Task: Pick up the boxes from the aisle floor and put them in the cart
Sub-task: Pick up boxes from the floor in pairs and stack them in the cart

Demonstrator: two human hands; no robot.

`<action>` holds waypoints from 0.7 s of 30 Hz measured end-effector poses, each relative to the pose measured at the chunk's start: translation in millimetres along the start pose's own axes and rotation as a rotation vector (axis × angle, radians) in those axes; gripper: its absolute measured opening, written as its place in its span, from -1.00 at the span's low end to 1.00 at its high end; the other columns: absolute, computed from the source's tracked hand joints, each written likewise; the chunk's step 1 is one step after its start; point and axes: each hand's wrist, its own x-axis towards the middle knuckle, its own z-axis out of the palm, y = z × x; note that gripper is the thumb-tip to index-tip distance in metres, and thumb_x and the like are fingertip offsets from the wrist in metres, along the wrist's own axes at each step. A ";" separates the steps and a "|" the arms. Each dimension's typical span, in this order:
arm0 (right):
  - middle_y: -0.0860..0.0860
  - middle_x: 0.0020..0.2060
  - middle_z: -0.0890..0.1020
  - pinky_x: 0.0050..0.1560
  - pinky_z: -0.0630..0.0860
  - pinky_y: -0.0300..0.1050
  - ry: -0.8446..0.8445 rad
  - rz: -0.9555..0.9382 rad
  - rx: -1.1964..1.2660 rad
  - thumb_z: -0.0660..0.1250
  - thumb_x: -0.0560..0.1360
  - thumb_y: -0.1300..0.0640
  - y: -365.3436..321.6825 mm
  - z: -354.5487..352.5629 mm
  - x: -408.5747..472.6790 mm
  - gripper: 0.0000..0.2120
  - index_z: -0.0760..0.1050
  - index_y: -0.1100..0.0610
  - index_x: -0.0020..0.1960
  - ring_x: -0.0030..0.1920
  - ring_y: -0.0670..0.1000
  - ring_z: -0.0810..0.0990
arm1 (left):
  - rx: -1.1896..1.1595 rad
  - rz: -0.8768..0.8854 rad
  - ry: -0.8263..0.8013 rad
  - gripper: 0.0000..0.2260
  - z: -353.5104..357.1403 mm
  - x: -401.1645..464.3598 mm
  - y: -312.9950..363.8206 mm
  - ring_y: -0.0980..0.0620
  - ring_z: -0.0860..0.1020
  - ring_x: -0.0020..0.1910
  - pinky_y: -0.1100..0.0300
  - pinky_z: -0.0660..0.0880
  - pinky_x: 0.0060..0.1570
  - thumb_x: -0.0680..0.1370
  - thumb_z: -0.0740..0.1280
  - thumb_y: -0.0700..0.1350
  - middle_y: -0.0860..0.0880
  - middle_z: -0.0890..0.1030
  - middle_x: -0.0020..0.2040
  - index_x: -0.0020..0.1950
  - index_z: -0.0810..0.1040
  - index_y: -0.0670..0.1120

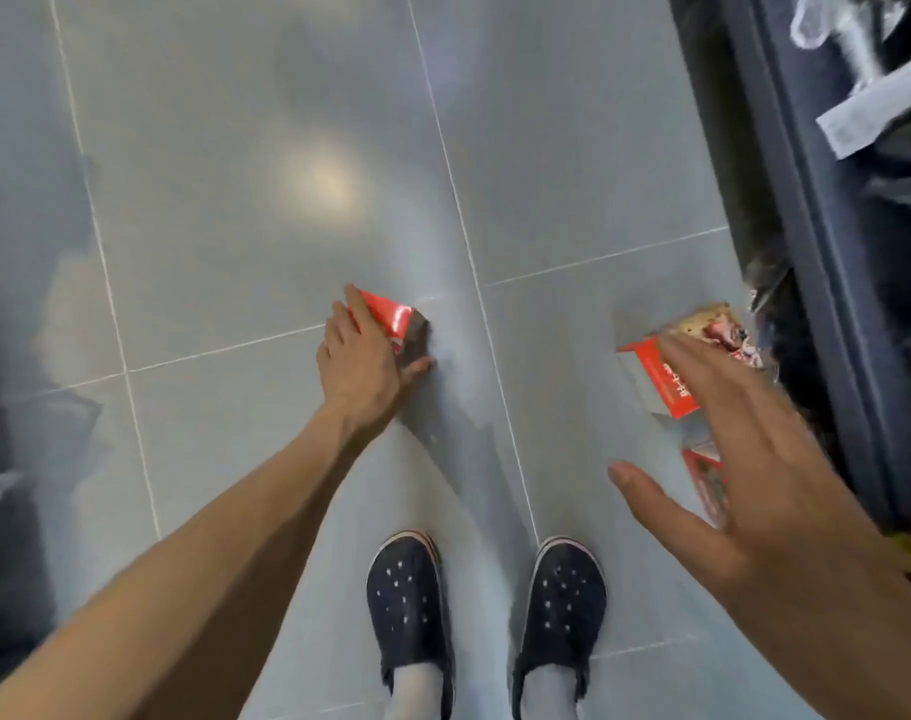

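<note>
Fingers [703, 387] of the right hand [770, 485] are spread wide, thumb out to the side, gripping nothing; the hand hovers nearest the camera, above two boxes by the right edge of the aisle. Dark slip-on shoes [406, 605] stand side by side on the grey tile floor [235, 226], toes pointing forward.

Under the right palm: a small red box [705, 485] lies on the floor, mostly hidden by the hand. Just past it, an orange-red and white box [651, 379] lies tilted on the tiles with a printed picture on its far face; the fingertips overlap it in view, cannot tell if they touch.

Left hand [360, 361] reaches farther out, arm extended. Its fingers are curled over a red box [391, 317] at a tile joint, thumb wrapped round the near side, so it's gripping that box. Cannot tell whether the box has left the floor.

Dark shelving base [806, 252] runs along the right side, blurred packaged goods above it.
</note>
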 end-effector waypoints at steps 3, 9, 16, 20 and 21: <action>-0.15 0.47 0.31 0.40 0.35 0.02 -0.016 0.033 0.023 0.39 0.48 -0.08 16.9 31.7 -5.3 -0.30 0.18 -0.07 0.54 0.47 -0.13 0.27 | -0.048 -0.114 0.069 0.09 27.6 17.5 -4.5 -0.30 0.35 0.35 -0.20 0.39 0.26 0.29 0.56 0.24 -0.24 0.32 0.43 0.54 0.04 -0.24; -0.20 0.49 0.27 0.44 0.18 -0.31 -0.047 0.121 0.137 0.37 0.52 -0.02 9.8 20.9 -19.1 -0.36 0.20 -0.09 0.53 0.48 -0.23 0.19 | -0.063 -0.141 0.082 -0.20 7.7 -11.9 -17.5 -0.29 0.43 0.15 -0.21 0.48 0.08 0.18 0.61 0.16 -0.19 0.47 0.15 0.26 0.36 -0.14; -0.01 0.52 0.23 0.44 0.33 0.10 0.010 0.514 -0.013 0.50 0.45 0.02 98.3 13.7 -17.9 -0.11 0.00 -0.05 0.57 0.49 0.03 0.25 | 0.009 0.224 -0.152 -0.31 -31.6 -93.8 -6.2 -0.21 0.46 -0.10 -0.10 0.45 -0.14 0.20 0.57 0.10 -0.14 0.53 0.02 0.22 0.37 -0.05; 0.19 0.44 0.29 0.32 0.41 0.22 -0.080 0.697 -0.296 0.59 0.32 -0.08 202.1 45.9 -24.3 0.09 -0.08 0.09 0.56 0.41 0.24 0.34 | -0.036 0.314 -0.166 -0.20 -19.3 -128.6 1.1 -0.25 0.42 0.01 -0.11 0.39 -0.02 0.22 0.60 -0.07 -0.19 0.49 0.12 0.38 0.34 -0.12; 0.20 0.43 0.28 0.33 0.40 0.22 -0.113 0.748 -0.329 0.59 0.29 -0.13 224.5 55.8 -24.8 0.14 -0.10 0.12 0.55 0.40 0.25 0.34 | -0.058 0.337 -0.172 -0.20 -9.6 -131.5 -0.4 -0.23 0.42 0.03 -0.09 0.38 0.01 0.23 0.57 -0.03 -0.17 0.48 0.14 0.40 0.33 -0.12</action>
